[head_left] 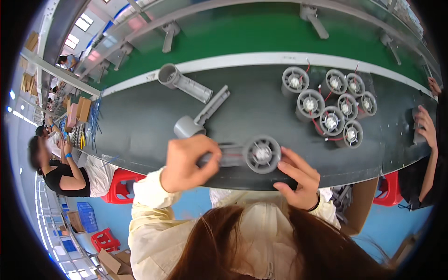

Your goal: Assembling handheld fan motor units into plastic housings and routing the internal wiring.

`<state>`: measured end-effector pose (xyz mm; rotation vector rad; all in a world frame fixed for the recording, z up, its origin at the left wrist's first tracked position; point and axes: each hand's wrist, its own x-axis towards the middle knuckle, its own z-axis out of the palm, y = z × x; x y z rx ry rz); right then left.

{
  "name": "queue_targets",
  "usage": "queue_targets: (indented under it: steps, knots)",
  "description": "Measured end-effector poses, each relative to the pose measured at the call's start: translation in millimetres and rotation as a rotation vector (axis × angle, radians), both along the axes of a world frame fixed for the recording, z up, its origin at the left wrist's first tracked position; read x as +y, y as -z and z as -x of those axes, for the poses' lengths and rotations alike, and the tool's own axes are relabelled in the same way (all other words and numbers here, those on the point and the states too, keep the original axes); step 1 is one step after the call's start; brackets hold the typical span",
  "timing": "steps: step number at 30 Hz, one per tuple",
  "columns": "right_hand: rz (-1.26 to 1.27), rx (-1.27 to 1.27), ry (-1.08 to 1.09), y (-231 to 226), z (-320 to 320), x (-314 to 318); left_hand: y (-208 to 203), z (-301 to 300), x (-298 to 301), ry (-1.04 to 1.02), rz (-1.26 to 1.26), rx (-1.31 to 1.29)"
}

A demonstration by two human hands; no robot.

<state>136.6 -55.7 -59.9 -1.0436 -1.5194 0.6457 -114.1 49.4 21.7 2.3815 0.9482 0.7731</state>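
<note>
Cream jacket [156, 240], front zip [270, 269]
Loose, creased long sleeves [148, 193]; a thin dark band [317, 202] around the right wrist [310, 204].

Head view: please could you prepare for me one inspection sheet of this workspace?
Surface: dark table with pale far border.
Work things: gray fan with handle, blurred; two gray handled tubes; eight more gray fans, right.
Clutter: blue strands and cardboard boxes, left end.
Grip: left hand curled at the handle, exact hold unclear; right hand spread, fingertips at the fan's rim.
Cables: red wires among the eight fans.
Surroundings: green surface beyond, red stools, co-workers on both sides.
</note>
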Motion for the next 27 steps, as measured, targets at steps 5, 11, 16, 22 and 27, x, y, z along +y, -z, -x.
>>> queue_targets:
  steps: [5,11,16,22,27]
  knots:
    - [0.029,0.123,0.045,11,-7,-5,-31,-17,92,-0.299,0.023,-0.014]
    - [0.142,0.083,0.062,4,3,-3,37,-48,263,-0.704,0.169,-0.098]
    - [0.131,0.130,0.119,7,4,-3,92,-82,342,-0.819,0.042,-0.182]
    - [0.178,0.144,0.134,2,3,-3,60,-89,326,-0.618,0.153,-0.231]
    - [0.134,0.116,0.138,5,4,-1,6,-39,277,-0.350,0.325,0.226]
